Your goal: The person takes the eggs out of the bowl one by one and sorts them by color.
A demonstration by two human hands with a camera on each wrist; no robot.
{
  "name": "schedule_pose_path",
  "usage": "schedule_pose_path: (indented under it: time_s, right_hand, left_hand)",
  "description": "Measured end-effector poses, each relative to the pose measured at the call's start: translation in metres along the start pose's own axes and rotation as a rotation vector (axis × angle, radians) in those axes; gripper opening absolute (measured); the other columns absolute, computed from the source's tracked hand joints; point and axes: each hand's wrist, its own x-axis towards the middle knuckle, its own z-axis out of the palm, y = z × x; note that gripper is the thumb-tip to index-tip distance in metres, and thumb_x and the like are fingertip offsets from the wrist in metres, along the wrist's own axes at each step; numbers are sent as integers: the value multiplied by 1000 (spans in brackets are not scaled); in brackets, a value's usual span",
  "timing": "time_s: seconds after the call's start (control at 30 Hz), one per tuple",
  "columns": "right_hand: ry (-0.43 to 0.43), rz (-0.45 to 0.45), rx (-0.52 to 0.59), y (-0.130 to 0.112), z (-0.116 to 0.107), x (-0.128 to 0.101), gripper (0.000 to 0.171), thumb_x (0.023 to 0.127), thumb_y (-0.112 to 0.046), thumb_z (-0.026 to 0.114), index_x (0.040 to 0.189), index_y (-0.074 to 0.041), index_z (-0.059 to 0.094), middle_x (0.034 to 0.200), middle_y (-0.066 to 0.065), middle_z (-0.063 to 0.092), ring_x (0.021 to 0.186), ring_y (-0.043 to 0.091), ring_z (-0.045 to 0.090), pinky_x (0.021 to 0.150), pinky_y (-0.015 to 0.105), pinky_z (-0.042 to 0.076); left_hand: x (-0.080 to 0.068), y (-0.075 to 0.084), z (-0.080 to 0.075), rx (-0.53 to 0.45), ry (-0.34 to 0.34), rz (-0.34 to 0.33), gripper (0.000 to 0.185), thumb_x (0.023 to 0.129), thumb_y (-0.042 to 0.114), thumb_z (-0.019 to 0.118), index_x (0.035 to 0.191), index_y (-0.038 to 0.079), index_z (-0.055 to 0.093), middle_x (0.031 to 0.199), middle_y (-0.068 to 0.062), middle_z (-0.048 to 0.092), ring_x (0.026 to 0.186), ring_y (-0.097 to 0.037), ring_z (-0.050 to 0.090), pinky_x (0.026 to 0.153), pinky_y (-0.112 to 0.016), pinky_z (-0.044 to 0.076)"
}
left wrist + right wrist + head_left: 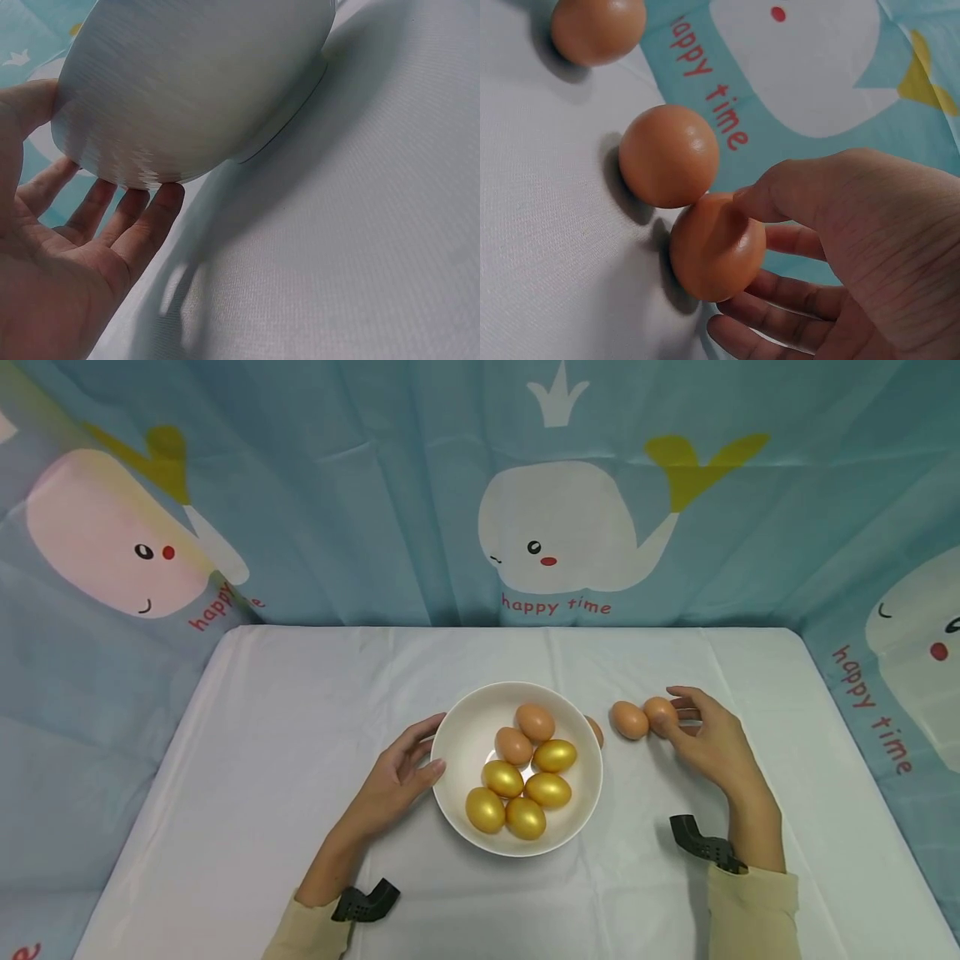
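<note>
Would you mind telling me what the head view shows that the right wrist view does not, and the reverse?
Only the head view shows the white bowl holding five gold eggs and two brown eggs, with the left hand against its rim. Only the right wrist view shows, close up, the thumb lying on the nearest brown egg, which touches its neighbour. Both show the right hand at the three brown eggs on the white tablecloth.
</note>
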Motion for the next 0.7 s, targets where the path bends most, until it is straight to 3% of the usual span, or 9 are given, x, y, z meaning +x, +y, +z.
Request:
schedule_pose_path:
  time_s: [0.3,0.63,0.7]
  right_hand:
    - [12,-8,0,-3,-6,-4,57,107,-37,62,148,2,55,139,31,64,123,47,65,100,61,57]
    - [47,-22,-8,-10,-15,-8,51,107,-31,62,147,0,57,143,29,60,129,47,60,102,63,54]
    - [70,-42,-15,-12,-17,-10,50,106,-31,63,145,-1,58,143,28,60,130,46,60,103,55,57]
  left_hand:
    - [-1,1,1,20,7,-4,63,104,10,64,162,18,41,168,-9,41,140,-3,55,101,-24,60]
    - [0,-1,-1,-9,-12,10,63,105,8,63,162,17,40,168,-11,40,142,-5,55,102,-25,60]
    - [0,-2,-1,-6,-10,9,63,104,8,63,162,17,40,168,-11,40,141,-5,55,102,-25,60]
